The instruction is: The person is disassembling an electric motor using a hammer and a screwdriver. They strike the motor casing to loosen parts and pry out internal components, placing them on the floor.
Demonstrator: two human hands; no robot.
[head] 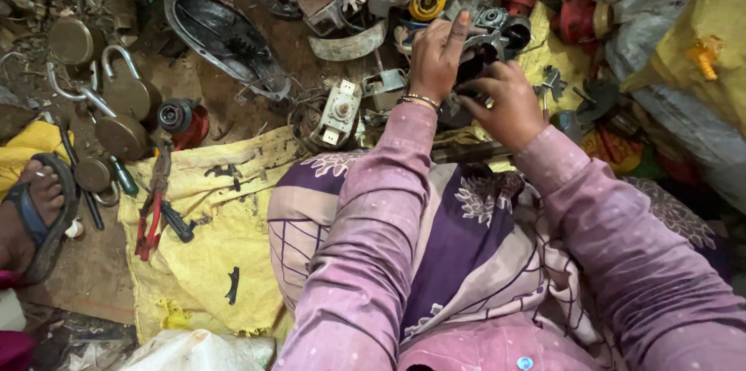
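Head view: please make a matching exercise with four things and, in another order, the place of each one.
Things:
1. padlocks
2. red-handled pliers
3. dark metal part
4. sandalled foot

Places:
A. at the left edge of the picture
B. between the left hand and the right hand
C. on the ground, upper left
D. on the left border of the yellow sack

Pairs: 1-C, 2-D, 3-B, 4-A
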